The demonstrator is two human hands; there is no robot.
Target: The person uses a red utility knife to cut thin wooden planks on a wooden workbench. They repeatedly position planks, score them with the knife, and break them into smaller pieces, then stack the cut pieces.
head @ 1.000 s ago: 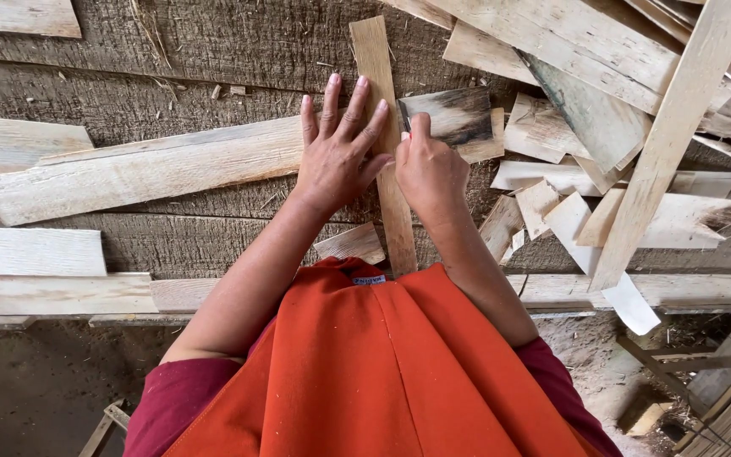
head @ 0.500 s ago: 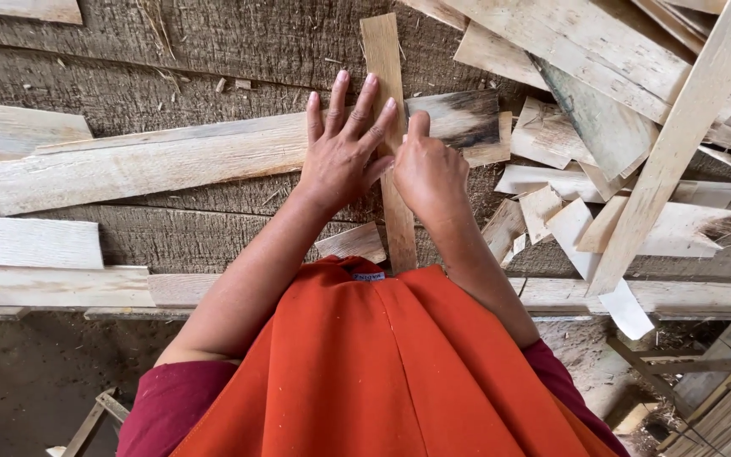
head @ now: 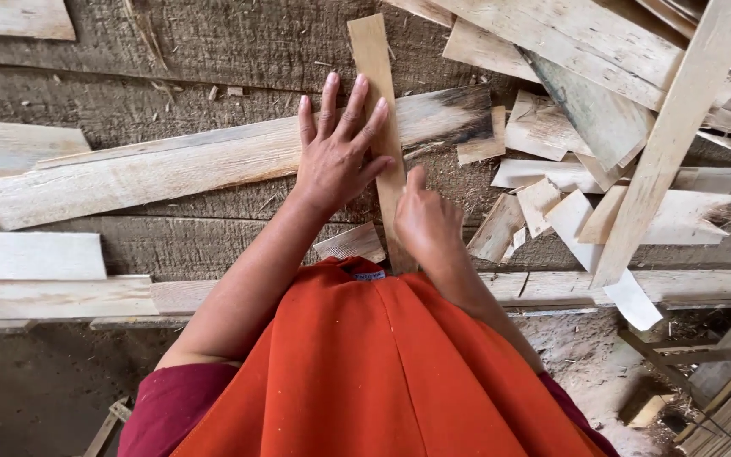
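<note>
Soft, even daylight; shadows faint, short. No glare. Focus sharp centre; slight wide-angle stretch at edges. Lower-left corner dim.

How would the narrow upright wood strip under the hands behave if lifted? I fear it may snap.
The narrow strip looks thin and long, so probably light and a bit springy rather than floppy. Its rough-sawn face should grip, not slip. Flat, it won't roll. The left hand presses it across the long plank; the right hand is beside it.
</note>
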